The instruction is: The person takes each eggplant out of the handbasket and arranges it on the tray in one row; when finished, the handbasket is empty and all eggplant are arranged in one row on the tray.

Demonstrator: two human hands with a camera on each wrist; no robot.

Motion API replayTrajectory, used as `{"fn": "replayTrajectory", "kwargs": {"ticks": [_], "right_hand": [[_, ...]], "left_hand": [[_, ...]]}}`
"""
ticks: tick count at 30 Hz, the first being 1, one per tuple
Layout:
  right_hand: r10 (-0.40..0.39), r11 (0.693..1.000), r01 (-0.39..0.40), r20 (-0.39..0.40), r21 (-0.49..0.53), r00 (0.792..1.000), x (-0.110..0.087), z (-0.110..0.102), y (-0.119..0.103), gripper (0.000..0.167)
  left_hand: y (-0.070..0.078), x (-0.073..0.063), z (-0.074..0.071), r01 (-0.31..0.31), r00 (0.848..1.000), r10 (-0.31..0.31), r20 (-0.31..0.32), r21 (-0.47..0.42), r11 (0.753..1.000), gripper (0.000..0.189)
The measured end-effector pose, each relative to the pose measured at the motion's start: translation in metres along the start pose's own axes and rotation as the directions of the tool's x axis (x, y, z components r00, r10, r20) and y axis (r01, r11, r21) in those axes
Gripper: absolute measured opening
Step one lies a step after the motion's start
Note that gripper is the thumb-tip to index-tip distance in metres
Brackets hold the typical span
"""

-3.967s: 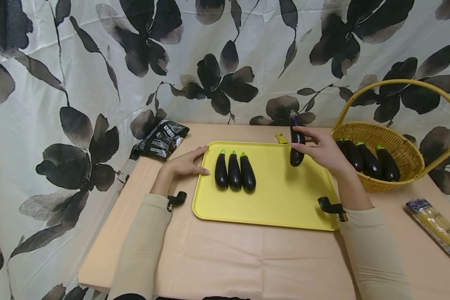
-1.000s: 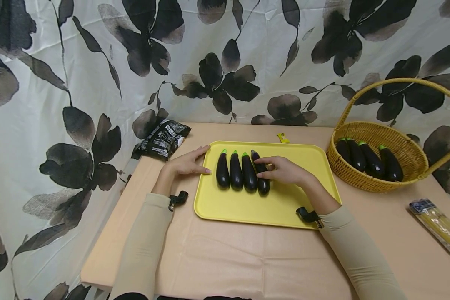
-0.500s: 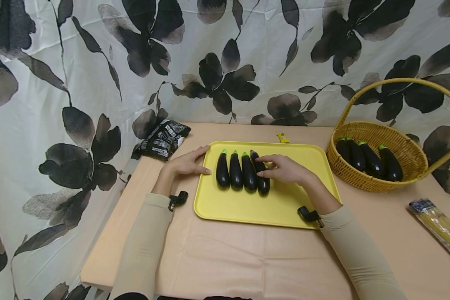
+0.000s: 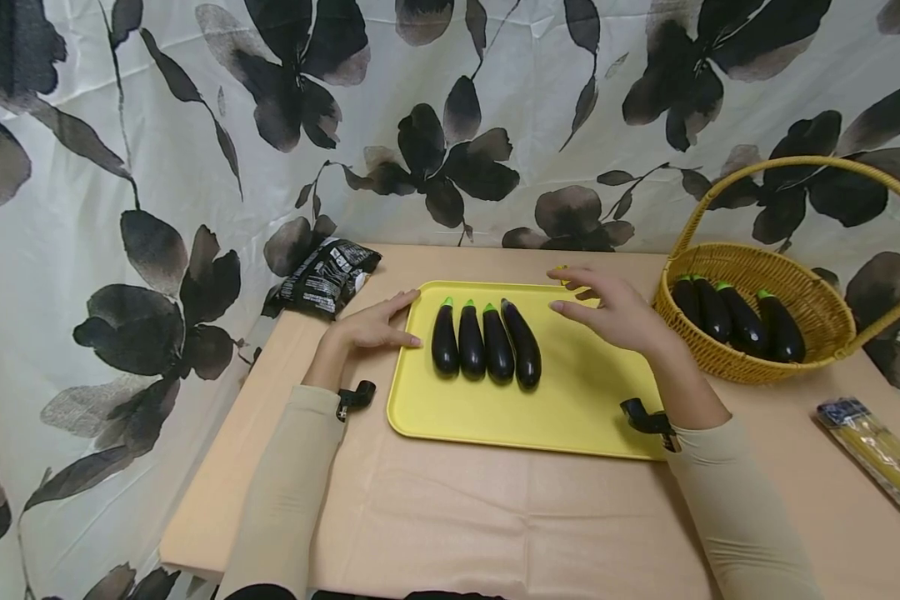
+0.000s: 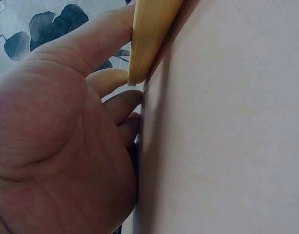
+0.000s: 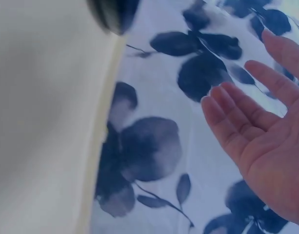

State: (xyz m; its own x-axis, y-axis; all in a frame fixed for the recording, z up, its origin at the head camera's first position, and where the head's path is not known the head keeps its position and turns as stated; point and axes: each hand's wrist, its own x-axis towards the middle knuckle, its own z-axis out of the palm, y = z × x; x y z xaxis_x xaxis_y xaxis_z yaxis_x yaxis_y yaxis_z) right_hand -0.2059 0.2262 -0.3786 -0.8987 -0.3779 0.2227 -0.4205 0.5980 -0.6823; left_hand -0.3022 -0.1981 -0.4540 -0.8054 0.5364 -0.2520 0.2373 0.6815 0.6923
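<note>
Several dark eggplants [image 4: 471,342] lie side by side on the left half of a yellow tray [image 4: 570,417]. My left hand [image 4: 375,327] rests at the tray's left edge, thumb on the rim; in the left wrist view its thumb and a fingertip touch the tray's side [image 5: 153,34]. My right hand [image 4: 618,310] hovers above the tray's right part, fingers spread and holding nothing. In the right wrist view its palm [image 6: 278,131] shows, apart from a blurred dark eggplant end [image 6: 115,14] at the top. More eggplants [image 4: 742,321] lie in a wicker basket [image 4: 825,308] at the right.
A black packet [image 4: 326,279] lies at the table's back left. Part of a small yellow wrapper [image 4: 562,270] shows behind my right hand. A long clear package with yellow contents [image 4: 873,458] lies at the right. Floral cloth [image 4: 540,100] hangs behind the table.
My right hand carried an eggplant in and laid it right of the others. Since then it has let go and moved up and right. The left hand stays on the tray edge.
</note>
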Motion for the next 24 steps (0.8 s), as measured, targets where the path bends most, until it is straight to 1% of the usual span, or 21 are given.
{"fn": "replayTrajectory", "kwargs": {"ticks": [5,7,12,18,24], "right_hand": [[-0.011,0.999,0.014,-0.082,0.034,0.997,-0.009,-0.020,-0.005,0.048],[0.004,0.999,0.001,-0.110,0.045,0.994,-0.013,-0.026,-0.006,0.048],[0.049,0.999,-0.045,-0.172,0.030,0.984,-0.022,-0.040,-0.009,0.049],[0.069,0.997,-0.074,-0.249,-0.010,0.966,-0.030,-0.056,-0.003,0.050],[0.064,0.996,-0.083,-0.340,-0.043,0.938,-0.040,-0.070,0.006,0.048]], "left_hand": [[0.000,0.001,-0.001,-0.005,1.000,0.005,0.003,0.007,1.000,0.113],[0.000,0.001,-0.001,-0.003,1.000,0.003,0.004,0.007,1.000,0.113],[0.001,0.000,-0.001,0.003,1.000,-0.004,0.004,0.006,1.000,0.113],[0.001,0.000,-0.001,-0.001,1.000,0.001,0.005,0.004,1.000,0.112],[0.001,-0.001,0.000,-0.004,1.000,0.004,0.004,-0.007,1.000,0.111]]}}
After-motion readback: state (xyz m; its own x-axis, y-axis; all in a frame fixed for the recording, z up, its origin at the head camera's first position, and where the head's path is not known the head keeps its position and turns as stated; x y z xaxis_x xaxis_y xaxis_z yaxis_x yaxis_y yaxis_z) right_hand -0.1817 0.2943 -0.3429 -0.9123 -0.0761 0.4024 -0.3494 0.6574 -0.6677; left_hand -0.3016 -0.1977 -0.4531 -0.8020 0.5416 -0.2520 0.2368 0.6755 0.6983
